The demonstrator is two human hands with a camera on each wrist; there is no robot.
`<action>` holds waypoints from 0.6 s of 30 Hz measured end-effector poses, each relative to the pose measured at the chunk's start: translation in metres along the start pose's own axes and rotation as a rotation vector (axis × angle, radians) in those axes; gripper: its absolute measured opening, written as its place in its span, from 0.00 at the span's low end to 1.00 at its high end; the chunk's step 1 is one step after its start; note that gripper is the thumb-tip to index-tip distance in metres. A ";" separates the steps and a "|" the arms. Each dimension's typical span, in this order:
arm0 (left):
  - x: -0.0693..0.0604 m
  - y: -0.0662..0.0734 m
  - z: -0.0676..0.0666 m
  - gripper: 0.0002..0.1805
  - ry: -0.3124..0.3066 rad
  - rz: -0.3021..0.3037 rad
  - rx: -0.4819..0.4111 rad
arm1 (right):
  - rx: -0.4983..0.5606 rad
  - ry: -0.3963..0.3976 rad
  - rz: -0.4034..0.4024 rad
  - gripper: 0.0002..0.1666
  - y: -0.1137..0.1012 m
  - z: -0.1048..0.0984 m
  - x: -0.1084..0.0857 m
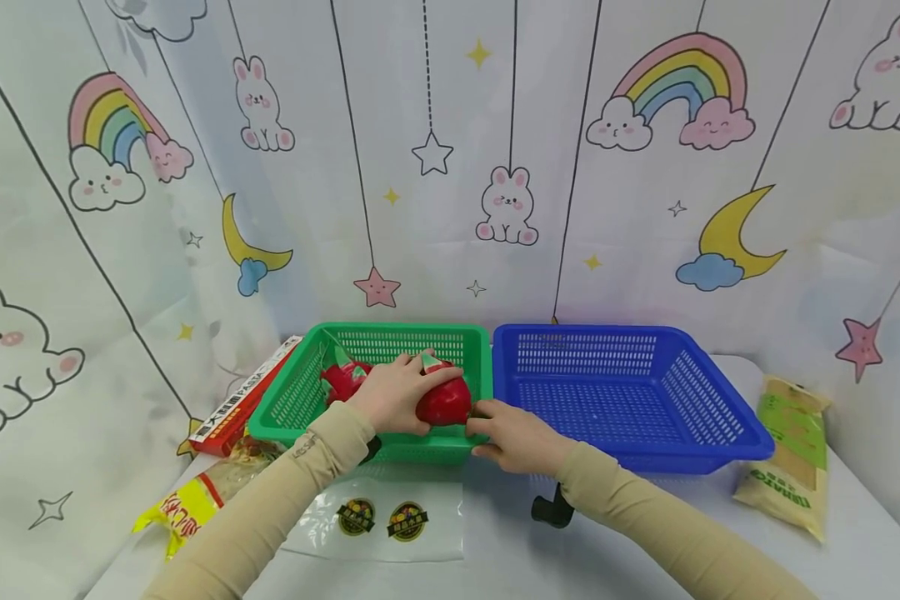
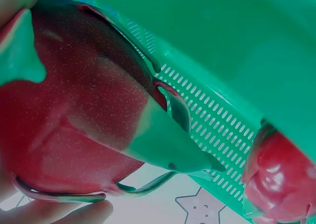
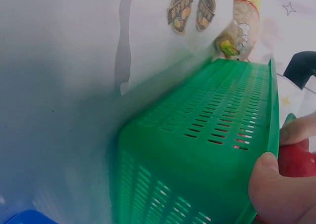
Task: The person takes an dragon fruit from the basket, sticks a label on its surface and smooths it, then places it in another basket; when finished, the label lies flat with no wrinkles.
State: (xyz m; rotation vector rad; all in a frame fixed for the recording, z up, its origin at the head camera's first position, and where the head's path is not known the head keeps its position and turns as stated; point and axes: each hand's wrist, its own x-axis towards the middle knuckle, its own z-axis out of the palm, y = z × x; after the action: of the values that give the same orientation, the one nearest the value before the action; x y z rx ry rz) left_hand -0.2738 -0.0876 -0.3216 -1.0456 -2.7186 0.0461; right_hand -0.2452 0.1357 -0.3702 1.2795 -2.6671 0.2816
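Observation:
My left hand (image 1: 396, 395) grips a red dragon fruit (image 1: 447, 405) inside the green basket (image 1: 401, 327), near its right end. Up close in the left wrist view, the dragon fruit (image 2: 84, 100) shows green-tipped scales, with fingertips around its sides. Another dragon fruit (image 1: 341, 379) lies to the left in the same basket, partly behind my left hand. At the basket's near right corner, my right hand (image 1: 523, 438) holds the rim. From the right wrist view, its thumb (image 3: 269, 167) presses the rim from outside; the other fingers are mostly hidden.
A blue basket (image 1: 585, 400) stands directly right of the green one. On the left lie a red pasta box (image 1: 243, 396) and a yellow-ended food bag (image 1: 191, 504). A clear bag with round labels (image 1: 378, 542) lies in front. A green-and-beige packet (image 1: 791, 454) is far right.

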 end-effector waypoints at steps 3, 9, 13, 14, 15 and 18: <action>-0.003 0.000 0.000 0.46 0.015 0.014 0.005 | 0.002 0.003 -0.001 0.09 0.000 0.001 0.000; -0.008 0.000 -0.003 0.46 0.026 0.035 0.012 | 0.011 0.005 -0.001 0.10 0.000 0.001 0.000; -0.012 0.002 -0.005 0.47 0.030 0.036 0.014 | 0.017 -0.002 0.009 0.12 0.000 0.001 0.000; -0.013 0.002 -0.005 0.47 0.029 0.036 0.016 | 0.017 -0.004 0.012 0.13 0.000 0.001 0.000; -0.014 0.003 -0.006 0.46 0.028 0.037 0.019 | 0.017 -0.006 0.016 0.14 0.000 0.001 0.000; -0.017 0.005 -0.007 0.47 0.021 0.038 0.021 | 0.021 -0.011 0.028 0.16 0.000 0.001 0.000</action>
State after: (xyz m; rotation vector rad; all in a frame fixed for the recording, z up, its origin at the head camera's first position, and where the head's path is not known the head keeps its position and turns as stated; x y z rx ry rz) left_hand -0.2572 -0.0958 -0.3192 -1.0853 -2.6743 0.0701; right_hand -0.2452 0.1350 -0.3712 1.2539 -2.7008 0.3078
